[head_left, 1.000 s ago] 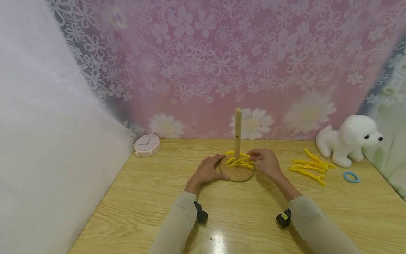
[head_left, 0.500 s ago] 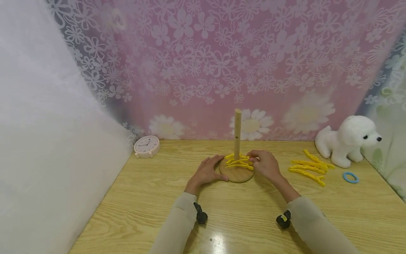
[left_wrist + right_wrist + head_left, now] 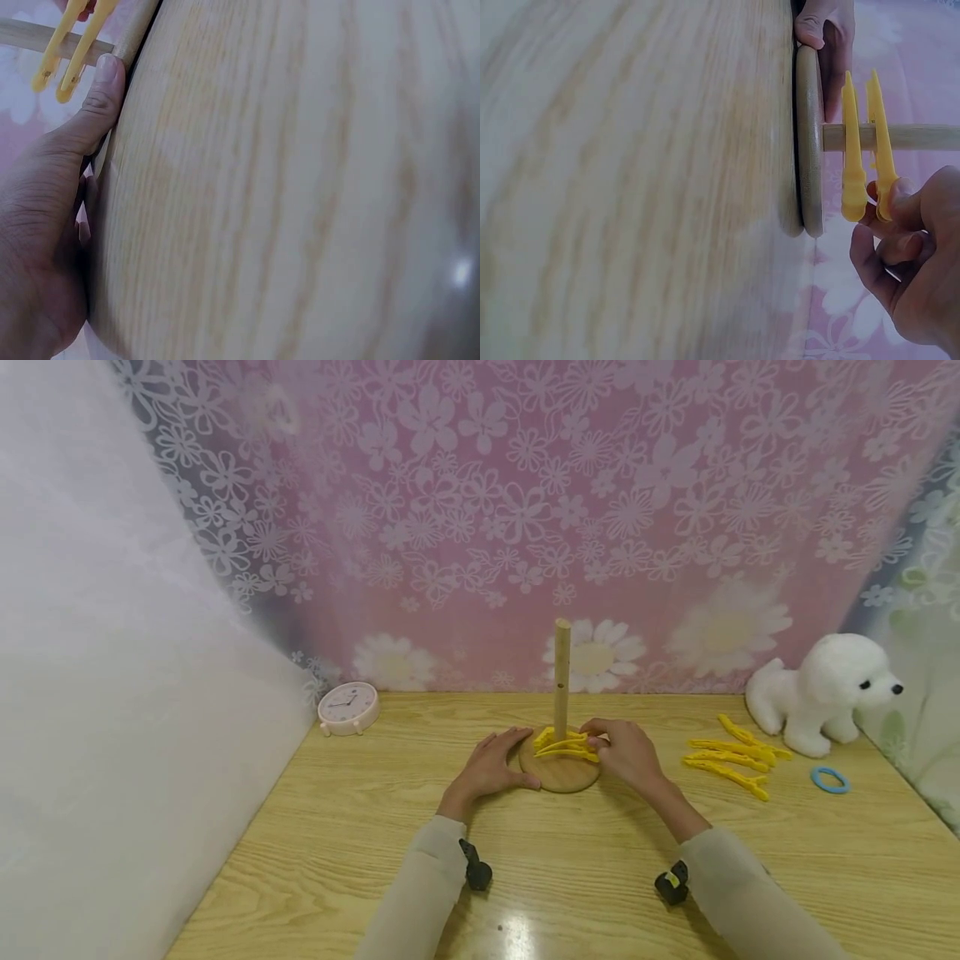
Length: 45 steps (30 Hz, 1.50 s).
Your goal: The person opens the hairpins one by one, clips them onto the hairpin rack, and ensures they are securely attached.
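Note:
A wooden stand, with a round base (image 3: 564, 777) and an upright post (image 3: 562, 677), is on the table in the head view. My left hand (image 3: 489, 764) holds the base's left edge, thumb in front and fingers behind. Two yellow alligator hair clips sit one above the other around the lower post. In the right wrist view, the lower clip (image 3: 853, 161) lies close over the base and the upper clip (image 3: 883, 150) is just above it. My right hand (image 3: 627, 750) pinches the wide end of the upper clip between thumb and fingers.
Several more yellow hair clips (image 3: 731, 756) lie on the table at the right, beside a blue ring (image 3: 829, 779). Behind them sits a white plush dog (image 3: 825, 693). A pink clock (image 3: 348, 708) is at the back left, by the white side wall (image 3: 150, 693).
My right hand has come slightly lower with the upper clip, which now lies closer over the lower one. My left hand keeps its place on the base.

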{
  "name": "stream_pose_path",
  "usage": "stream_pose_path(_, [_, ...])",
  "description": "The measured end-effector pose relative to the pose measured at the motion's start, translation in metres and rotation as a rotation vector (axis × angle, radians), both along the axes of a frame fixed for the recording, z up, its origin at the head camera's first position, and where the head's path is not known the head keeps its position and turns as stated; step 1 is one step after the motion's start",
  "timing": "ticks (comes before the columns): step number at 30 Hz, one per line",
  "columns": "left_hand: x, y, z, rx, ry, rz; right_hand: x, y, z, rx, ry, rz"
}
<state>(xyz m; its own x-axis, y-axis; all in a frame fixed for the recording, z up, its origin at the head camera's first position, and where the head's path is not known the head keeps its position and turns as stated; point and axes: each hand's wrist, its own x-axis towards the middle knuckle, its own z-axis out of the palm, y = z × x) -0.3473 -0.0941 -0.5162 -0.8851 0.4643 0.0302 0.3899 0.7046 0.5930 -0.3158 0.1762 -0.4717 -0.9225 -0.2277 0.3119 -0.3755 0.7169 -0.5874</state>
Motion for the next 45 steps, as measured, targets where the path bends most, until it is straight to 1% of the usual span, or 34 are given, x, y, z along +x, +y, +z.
stream_pose_path(5, [0.0, 0.0, 0.0, -0.006, 0.003, -0.002, 0.002, 0.002, 0.001, 0.019, -0.024, 0.025])
stream_pose_path(10, [-0.001, 0.0, -0.001, -0.009, 0.007, -0.005, 0.002, 0.006, 0.0, 0.027, -0.036, 0.071])
stream_pose_path(12, [-0.002, 0.0, -0.003, -0.007, 0.007, -0.005, 0.001, 0.008, -0.002, -0.027, -0.089, 0.103])
stream_pose_path(17, [-0.001, 0.001, -0.002, -0.005, 0.005, -0.002, 0.001, 0.014, -0.005, -0.196, -0.276, 0.159])
stream_pose_path(20, [0.0, 0.0, 0.0, -0.001, 0.005, 0.0, 0.001, 0.017, -0.006, -0.227, -0.306, 0.17])
stream_pose_path(25, [0.001, 0.0, 0.002, 0.003, 0.008, 0.002, 0.004, 0.025, -0.005, -0.237, -0.297, 0.169])
stream_pose_path(29, [0.002, 0.0, 0.002, 0.011, 0.015, -0.006, 0.011, 0.038, -0.004, -0.276, -0.309, 0.179])
stream_pose_path(34, [0.002, 0.003, 0.0, 0.01, 0.011, -0.022, 0.027, 0.06, -0.001, -0.386, -0.377, 0.192])
stream_pose_path(36, [0.001, 0.002, 0.0, 0.005, 0.014, -0.019, 0.033, 0.068, 0.001, -0.405, -0.393, 0.185])
stream_pose_path(39, [-0.002, 0.001, 0.0, 0.001, 0.029, -0.015, 0.04, 0.077, 0.002, -0.397, -0.4, 0.16])
stream_pose_path(45, [-0.002, 0.001, -0.001, 0.006, 0.014, -0.018, 0.055, 0.1, -0.001, -0.343, -0.4, 0.105])
